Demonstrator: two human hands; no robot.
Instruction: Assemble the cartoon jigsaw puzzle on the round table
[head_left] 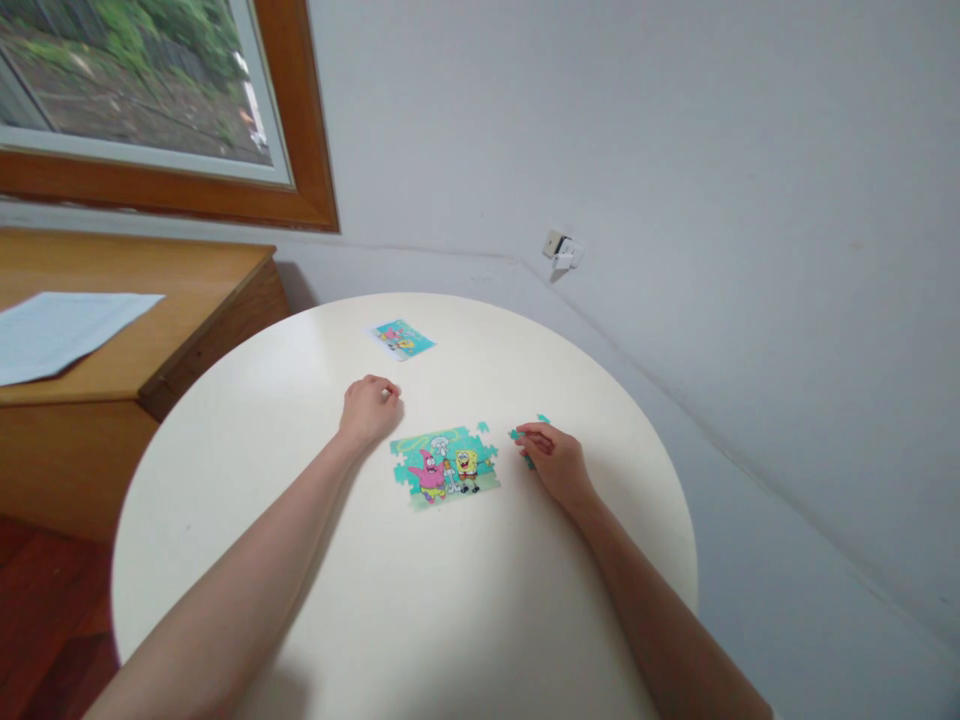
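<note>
A partly joined jigsaw puzzle (pixel 445 468) lies flat on the round white table (pixel 420 620), showing a pink starfish, a squid and a yellow sponge figure on teal. Its outer edge is ragged, and one loose puzzle piece (pixel 483 427) sits at its upper right. My left hand (pixel 373 408) rests up and left of the puzzle with curled fingers; a small whitish spot shows at the fingertips, too small to name. To the right of the puzzle, my right hand (pixel 556 462) has its fingers bent together at a teal puzzle piece (pixel 515 434). Other teal pieces lie partly hidden beneath it.
A small picture card (pixel 403 339) with the same figures lies toward the table's far side. Another teal piece (pixel 543 418) is beyond my right hand. At left stands a wooden ledge (pixel 202 270) with a white sheet (pixel 67 325). A wall socket with a plug (pixel 564 250) is behind.
</note>
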